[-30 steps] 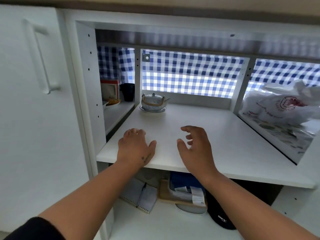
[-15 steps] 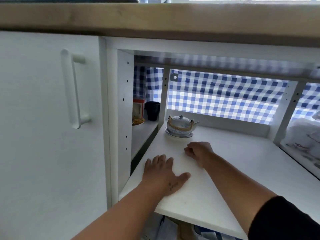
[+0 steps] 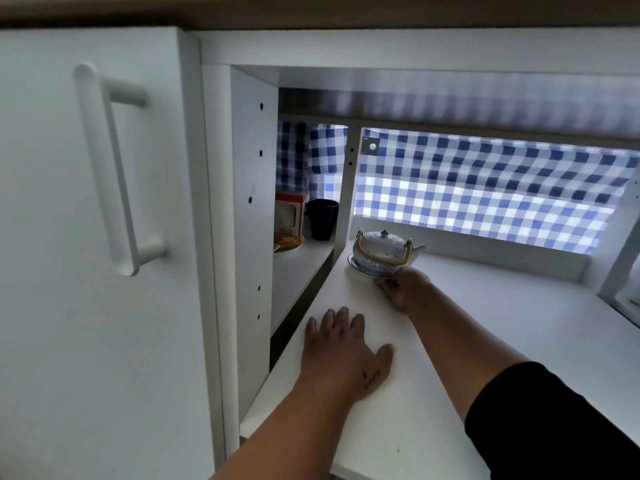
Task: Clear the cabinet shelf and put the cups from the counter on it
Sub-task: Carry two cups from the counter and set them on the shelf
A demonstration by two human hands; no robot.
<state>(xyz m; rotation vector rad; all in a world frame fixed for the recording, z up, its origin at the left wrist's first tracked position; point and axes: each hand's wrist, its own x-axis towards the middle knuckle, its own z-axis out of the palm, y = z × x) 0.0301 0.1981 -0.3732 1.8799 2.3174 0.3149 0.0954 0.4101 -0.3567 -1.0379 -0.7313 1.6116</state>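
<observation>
A small white-and-blue teapot (image 3: pixel 382 249) with a cane handle stands on a saucer (image 3: pixel 363 270) at the back left of the white cabinet shelf (image 3: pixel 502 327). My right hand (image 3: pixel 403 287) reaches deep into the cabinet and its fingers pinch the saucer's front rim. My left hand (image 3: pixel 346 351) lies flat, palm down, fingers spread, on the shelf nearer the front edge. No cups from the counter are in view.
A closed white door with a bar handle (image 3: pixel 110 168) fills the left. In the neighbouring compartment stand a dark cup (image 3: pixel 322 219), a red-and-white box (image 3: pixel 290 213) and a plate of food (image 3: pixel 289 243). Blue checked cloth (image 3: pixel 485 188) hangs behind the shelf.
My right hand has stretched further back across the shelf and taken hold of the saucer's rim. My left hand stays flat on the shelf. The view has moved closer to the cabinet.
</observation>
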